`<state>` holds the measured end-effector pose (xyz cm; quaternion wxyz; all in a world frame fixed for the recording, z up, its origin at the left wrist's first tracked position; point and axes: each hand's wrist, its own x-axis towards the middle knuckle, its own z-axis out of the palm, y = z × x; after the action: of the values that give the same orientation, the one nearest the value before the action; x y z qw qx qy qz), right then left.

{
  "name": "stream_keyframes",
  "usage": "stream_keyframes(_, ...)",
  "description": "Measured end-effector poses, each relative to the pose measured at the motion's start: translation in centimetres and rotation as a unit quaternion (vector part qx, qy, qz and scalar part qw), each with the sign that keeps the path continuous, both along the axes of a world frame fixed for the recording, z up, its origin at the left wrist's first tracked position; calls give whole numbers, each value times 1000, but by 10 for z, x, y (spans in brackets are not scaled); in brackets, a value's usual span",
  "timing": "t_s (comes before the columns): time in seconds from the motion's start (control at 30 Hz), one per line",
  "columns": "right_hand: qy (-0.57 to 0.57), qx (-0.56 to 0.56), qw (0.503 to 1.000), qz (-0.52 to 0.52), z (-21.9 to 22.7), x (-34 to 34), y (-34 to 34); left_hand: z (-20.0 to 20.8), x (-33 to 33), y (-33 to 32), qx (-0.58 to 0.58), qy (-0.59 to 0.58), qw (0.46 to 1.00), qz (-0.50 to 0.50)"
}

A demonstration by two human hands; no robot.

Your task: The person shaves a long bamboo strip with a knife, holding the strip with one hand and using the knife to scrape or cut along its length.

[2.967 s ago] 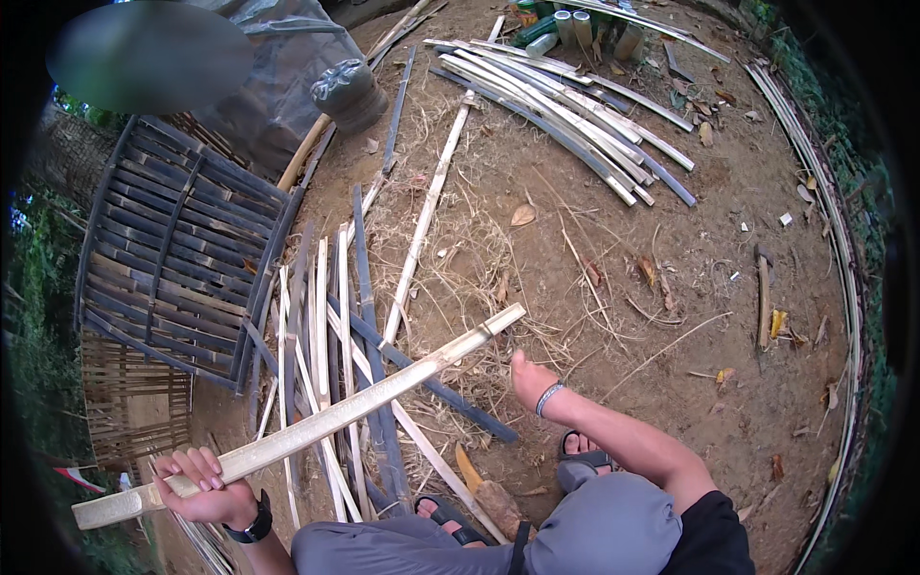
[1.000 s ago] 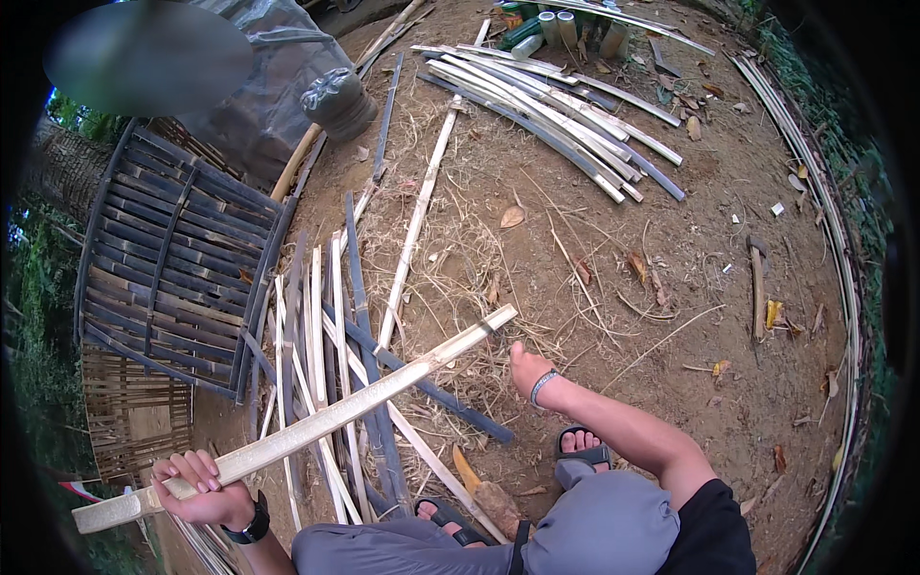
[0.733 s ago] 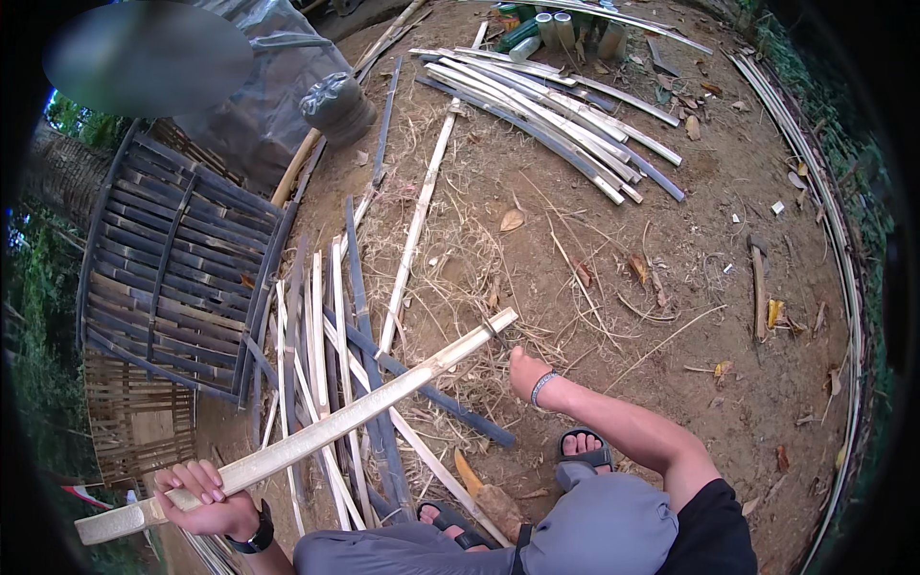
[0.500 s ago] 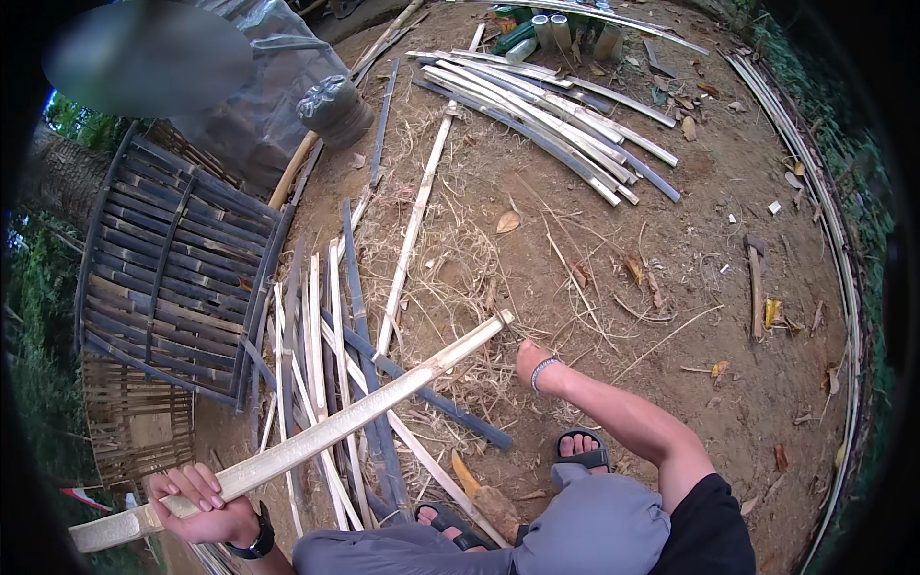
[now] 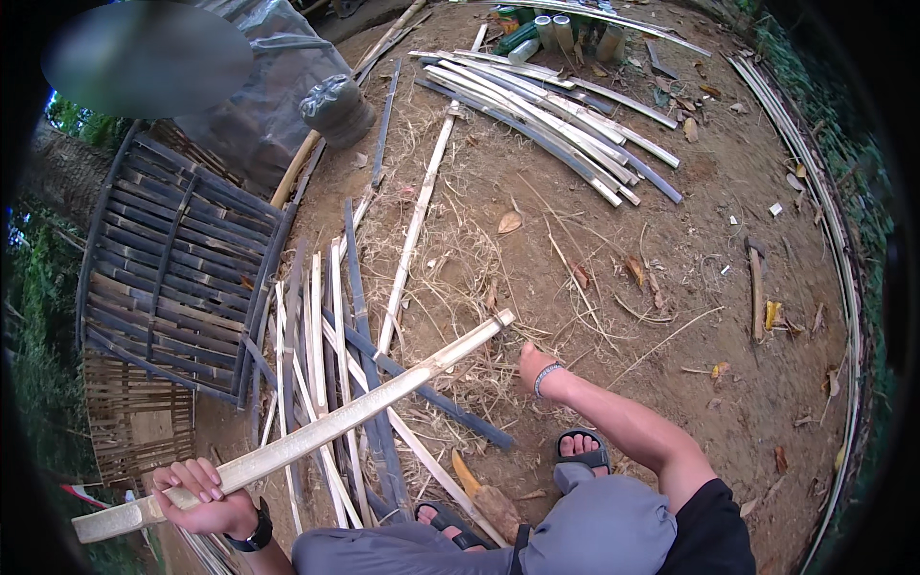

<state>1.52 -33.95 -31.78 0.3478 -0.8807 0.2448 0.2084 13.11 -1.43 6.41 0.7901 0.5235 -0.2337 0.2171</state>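
Note:
A long pale split bamboo strip [image 5: 335, 419] slants across the view, from the lower left up to a jointed end near the middle. My left hand [image 5: 203, 494] is wrapped round it close to its lower end, with a dark watch on the wrist. Beyond the strip's upper end, my right hand [image 5: 539, 369] is closed, a bracelet on its wrist. A thin dark line shows between that hand and the strip's tip, but what the fingers hold is too small to make out. Beneath the strip lie pale and dark bamboo strips [image 5: 317, 335].
Bamboo strips [image 5: 565, 120] lie piled at the far side, by bottles and bamboo tubes [image 5: 544, 34]. At left stands a dark slatted bamboo frame [image 5: 172, 259]. A wooden-handled tool [image 5: 757, 292] lies at right. Shavings [image 5: 460, 278] litter the soil; my sandalled feet [image 5: 582, 447] are close by.
The strip's lower end and my left hand have risen slightly. My right hand has shifted a little to the right, still closed.

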Motion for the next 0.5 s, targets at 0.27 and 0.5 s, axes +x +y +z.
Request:
stream_keyframes(0.27,34,-65,981,182,49,-1,9,5,-5,0,16,-15,1000,-16)
stream_keyframes(0.5,4,-62,982,177,19,-14,0,5,-3,-10,-8,8,1000,-25)
